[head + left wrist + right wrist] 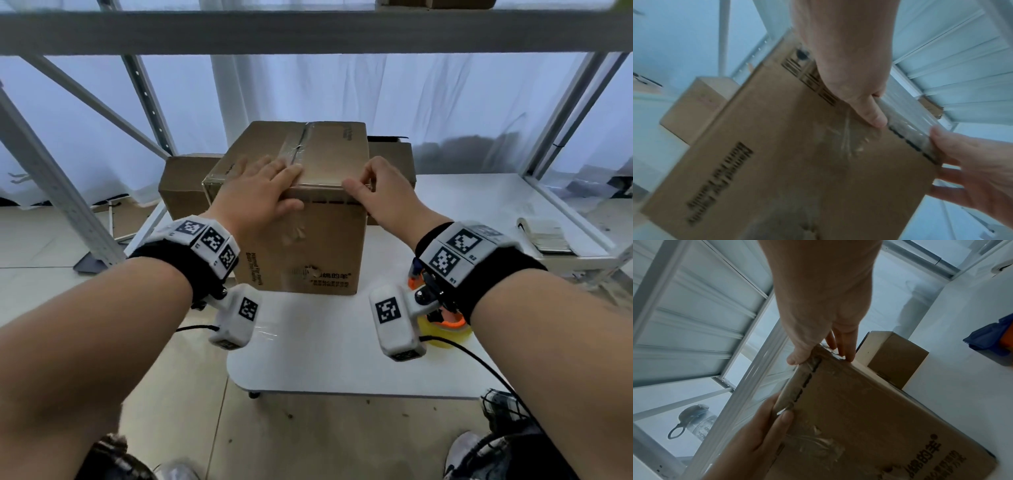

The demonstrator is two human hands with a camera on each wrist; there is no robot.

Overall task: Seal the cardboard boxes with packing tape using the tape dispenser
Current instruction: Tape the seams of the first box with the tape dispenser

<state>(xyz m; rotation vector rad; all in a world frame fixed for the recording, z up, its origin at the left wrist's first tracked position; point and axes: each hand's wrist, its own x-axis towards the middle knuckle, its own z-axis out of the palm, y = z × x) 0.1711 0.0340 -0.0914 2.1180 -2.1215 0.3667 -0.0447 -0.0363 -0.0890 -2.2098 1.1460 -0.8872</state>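
Both hands on the front top edge of the cardboard box point(301, 219), clear tape point(296, 147) along its top seam.

The box stands on the white table point(462, 205). The left hand point(255, 195) lies flat on the box's top, fingers straight, thumb down its front face. The right hand point(380, 192) pinches the box's front right corner, fingers curled. The tape dispenser point(442, 322) sits right of the box, half hidden by the right wrist. Two smaller boxes point(185, 185) stand behind it.

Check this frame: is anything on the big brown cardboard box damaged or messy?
Yes. The clear packing tape along the top seam of the big brown cardboard box is wrinkled, and a crumpled patch of clear tape sits creased on its front face.
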